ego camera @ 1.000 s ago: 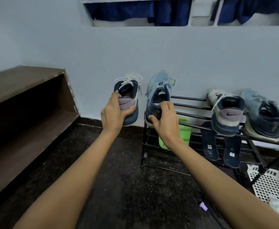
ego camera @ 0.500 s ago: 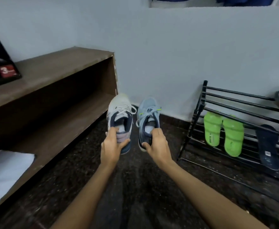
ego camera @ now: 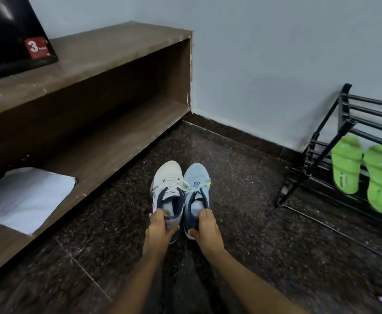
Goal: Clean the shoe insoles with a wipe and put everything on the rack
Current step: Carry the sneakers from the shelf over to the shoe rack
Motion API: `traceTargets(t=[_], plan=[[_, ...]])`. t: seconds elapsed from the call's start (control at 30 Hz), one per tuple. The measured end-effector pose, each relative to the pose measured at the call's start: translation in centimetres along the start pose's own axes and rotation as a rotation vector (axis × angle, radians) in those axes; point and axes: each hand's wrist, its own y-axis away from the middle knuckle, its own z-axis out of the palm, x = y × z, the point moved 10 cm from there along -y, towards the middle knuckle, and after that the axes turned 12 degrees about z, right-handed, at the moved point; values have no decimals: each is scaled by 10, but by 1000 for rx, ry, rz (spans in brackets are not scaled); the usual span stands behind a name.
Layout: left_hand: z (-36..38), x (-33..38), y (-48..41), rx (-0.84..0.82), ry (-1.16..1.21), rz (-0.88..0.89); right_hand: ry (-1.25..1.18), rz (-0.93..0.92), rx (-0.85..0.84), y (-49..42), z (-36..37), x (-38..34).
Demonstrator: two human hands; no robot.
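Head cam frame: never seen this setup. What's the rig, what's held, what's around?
No machine: a person's two bare arms, filmed by one wide-angle camera on their head, looking down. The left hand grips the heel of a white lace-up sneaker with a navy collar; the right hand grips the heel of a light-blue lace-up sneaker. Both sit side by side low over the dark speckled floor; whether they touch it I cannot tell. At right, a black metal bar rack holds two green plastic slides. At left, a brown wooden shelf unit holds white papers.

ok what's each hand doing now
Left hand: gripping the heel of the white lace-up sneaker.
Right hand: gripping the heel of the light blue lace-up sneaker.
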Motion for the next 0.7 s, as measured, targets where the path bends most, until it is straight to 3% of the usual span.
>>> traceTargets(t=[0.2,0.4,0.57,0.7], plan=[[15,-39,15,-105,-13,-56,87,88,-100,2,43,21],[32,-55,23,-97,-5,-63,248,67,-153,11,62,28],[40,-59,27,-80,-35,-81,331,30,-195,16,59,25],[39,-47,24,-103,-103,-27,305,-20,-126,18,28,17]])
